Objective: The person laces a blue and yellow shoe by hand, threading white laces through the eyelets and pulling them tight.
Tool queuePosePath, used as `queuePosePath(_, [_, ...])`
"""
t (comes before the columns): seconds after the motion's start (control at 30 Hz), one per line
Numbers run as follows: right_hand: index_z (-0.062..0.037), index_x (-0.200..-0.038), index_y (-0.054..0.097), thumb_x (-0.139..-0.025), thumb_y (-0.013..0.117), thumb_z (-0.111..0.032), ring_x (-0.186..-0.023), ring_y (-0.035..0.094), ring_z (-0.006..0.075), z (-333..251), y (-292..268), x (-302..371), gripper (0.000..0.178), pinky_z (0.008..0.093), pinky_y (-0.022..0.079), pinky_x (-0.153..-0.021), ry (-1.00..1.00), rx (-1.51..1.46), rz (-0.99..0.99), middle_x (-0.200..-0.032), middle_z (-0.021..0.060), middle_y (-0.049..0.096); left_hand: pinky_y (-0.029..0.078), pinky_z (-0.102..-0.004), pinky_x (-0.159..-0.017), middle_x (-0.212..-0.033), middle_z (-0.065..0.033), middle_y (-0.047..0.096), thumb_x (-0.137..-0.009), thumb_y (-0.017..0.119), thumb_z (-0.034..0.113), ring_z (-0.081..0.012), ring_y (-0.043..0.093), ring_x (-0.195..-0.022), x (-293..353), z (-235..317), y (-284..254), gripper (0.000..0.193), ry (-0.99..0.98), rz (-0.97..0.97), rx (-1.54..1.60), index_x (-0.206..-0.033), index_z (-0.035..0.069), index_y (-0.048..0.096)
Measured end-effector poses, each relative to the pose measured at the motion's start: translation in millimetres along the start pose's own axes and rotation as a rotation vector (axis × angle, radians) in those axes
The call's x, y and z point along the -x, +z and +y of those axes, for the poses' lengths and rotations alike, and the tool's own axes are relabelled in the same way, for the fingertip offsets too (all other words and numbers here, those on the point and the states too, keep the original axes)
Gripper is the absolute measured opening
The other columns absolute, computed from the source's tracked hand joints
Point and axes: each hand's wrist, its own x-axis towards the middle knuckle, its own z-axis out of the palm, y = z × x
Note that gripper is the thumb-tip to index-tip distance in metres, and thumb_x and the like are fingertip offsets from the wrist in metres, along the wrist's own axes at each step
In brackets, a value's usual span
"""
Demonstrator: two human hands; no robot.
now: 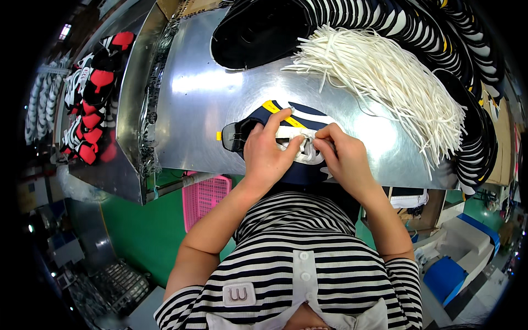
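Observation:
A navy shoe upper (308,172) with white and yellow stripes lies on the metal table in front of me, its black heel opening to the left. White lacing (311,154) runs through the white eyelet strip in its middle. My left hand (269,151) rests over the heel side, fingers spread along the eyelet strip and thumb pressing near the lace. With thumb and fingertips pinched together, my right hand (344,157) grips the white shoelace at the eyelets. The fingertips partly hide the eyelets there.
A large bundle of white shoelaces (385,82) lies at the far right. Behind it curve long rows of nested black-and-white uppers (379,19). Black, red and white pieces (96,110) sit left of the metal divider (137,82). A pink basket (204,198) stands below the table's front edge.

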Motion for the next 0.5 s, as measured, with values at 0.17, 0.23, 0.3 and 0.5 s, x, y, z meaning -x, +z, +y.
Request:
queuePosePath(0.17, [0.0008, -0.110, 0.054, -0.090, 0.065, -0.012, -0.068, 0.069, 0.0288, 3, 8, -15, 0.026, 0.0360, 0.051, -0.057, -0.099, 0.323, -0.056, -0.076, 0.0146, 0.069, 0.048, -0.0378, -0.079, -0.095, -0.0133, 0.070, -0.080, 0.076, 0.014, -0.0294, 0.062, -0.084, 5, 6, 0, 0.050, 0.038, -0.045, -0.061, -0.127, 0.011, 0.062])
queuePosePath(0.23, [0.0025, -0.116, 0.051, -0.090, 0.063, -0.014, -0.067, 0.069, 0.0296, 2, 18, -24, 0.033, 0.0385, 0.051, -0.056, -0.117, 0.469, -0.090, -0.075, 0.0159, 0.068, 0.048, -0.0384, -0.075, -0.093, -0.0170, 0.070, -0.082, 0.070, 0.008, -0.0320, 0.063, -0.077, 8, 5, 3, 0.047, 0.120, -0.058, -0.043, -0.128, 0.008, 0.060])
queuePosePath(0.3, [0.0049, -0.122, 0.048, -0.091, 0.061, -0.015, -0.066, 0.068, 0.0300, 8, 31, -30, 0.039, 0.0406, 0.050, -0.055, -0.190, 0.592, -0.110, -0.073, 0.0172, 0.067, 0.047, -0.0422, -0.070, -0.078, -0.0179, 0.066, -0.084, 0.067, 0.008, -0.0352, 0.060, -0.070, 7, 0, 8, 0.042, 0.129, -0.027, 0.065, -0.125, 0.007, 0.061])
queuePosePath(0.5, [-0.0026, -0.130, 0.051, -0.092, 0.064, -0.018, -0.067, 0.068, 0.0294, 12, 17, -16, 0.043, 0.0375, 0.051, -0.056, -0.034, 0.468, -0.154, -0.075, 0.0138, 0.068, 0.049, -0.0314, -0.080, -0.104, -0.0120, 0.067, -0.091, 0.059, 0.005, -0.0191, 0.061, -0.087, 2, -18, 0, 0.038, -0.076, -0.112, 0.411, -0.129, 0.002, 0.057])
